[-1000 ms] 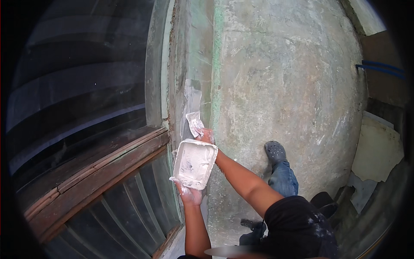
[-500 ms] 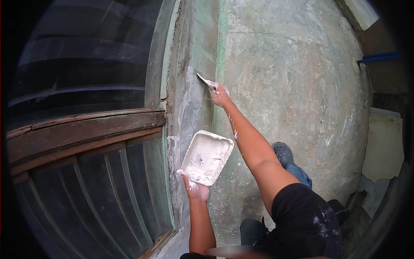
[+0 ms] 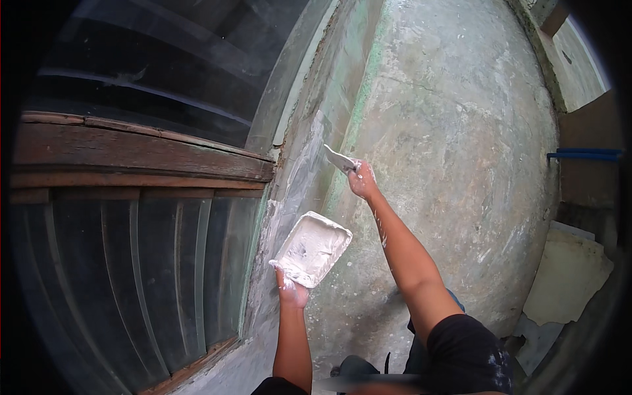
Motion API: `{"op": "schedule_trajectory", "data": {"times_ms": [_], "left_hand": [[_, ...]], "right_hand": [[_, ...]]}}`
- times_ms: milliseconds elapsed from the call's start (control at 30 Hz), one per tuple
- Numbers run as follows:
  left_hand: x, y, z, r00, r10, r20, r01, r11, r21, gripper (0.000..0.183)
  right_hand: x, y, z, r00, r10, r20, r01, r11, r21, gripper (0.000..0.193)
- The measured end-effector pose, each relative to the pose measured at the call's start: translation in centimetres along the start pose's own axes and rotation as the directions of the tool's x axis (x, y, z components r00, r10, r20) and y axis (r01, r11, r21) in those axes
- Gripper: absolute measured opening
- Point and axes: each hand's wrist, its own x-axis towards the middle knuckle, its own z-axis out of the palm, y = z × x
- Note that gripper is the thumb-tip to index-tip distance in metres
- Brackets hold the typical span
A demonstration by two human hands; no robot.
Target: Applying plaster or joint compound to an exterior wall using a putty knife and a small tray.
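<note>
My left hand (image 3: 291,291) grips the lower edge of a shallow white tray (image 3: 318,248), whose inside is smeared with white paste. Higher up, my right hand (image 3: 364,182) is closed round a putty knife (image 3: 338,158) with paste on its blade. The blade is tilted beside the narrow wall strip (image 3: 299,172) that runs along the window; I cannot tell whether it touches. A pale, smooth coat covers part of that strip. Dried white splashes mark both hands and my right forearm.
On the left is a dark window (image 3: 158,66) with a worn brown wooden rail (image 3: 138,153) and glass slats (image 3: 164,276) below. A broad, stained concrete surface (image 3: 454,151) spreads to the right. Blue pipes (image 3: 584,155) and a pale broken board (image 3: 566,276) are at the far right.
The view has shifted. My right hand has drawn the putty knife back down the strip, toward the tray, and its blade shows flatter. The tray stays in my left hand.
</note>
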Motion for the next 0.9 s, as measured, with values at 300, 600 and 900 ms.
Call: {"op": "schedule_trajectory", "data": {"times_ms": [300,600,900], "left_hand": [[-7.2,2.5,2.6,0.968,-0.143,-0.205,0.153,0.988,0.035,0.075],[-16.2,12.2,10.3,0.972,-0.069,-0.226,0.065,0.998,-0.025,0.075],[-29.4,20.8,15.4,0.990,0.105,-0.090,-0.115,0.986,-0.120,0.063]], "right_hand": [[1.0,-0.8,4.6,0.988,0.110,-0.108,-0.094,0.985,0.146,0.038],[-14.0,-15.4,-4.7,0.865,0.032,0.500,-0.127,0.979,0.157,0.034],[-25.9,-43.1,-24.9,0.982,0.149,0.119,-0.188,0.645,0.741,0.041]]}}
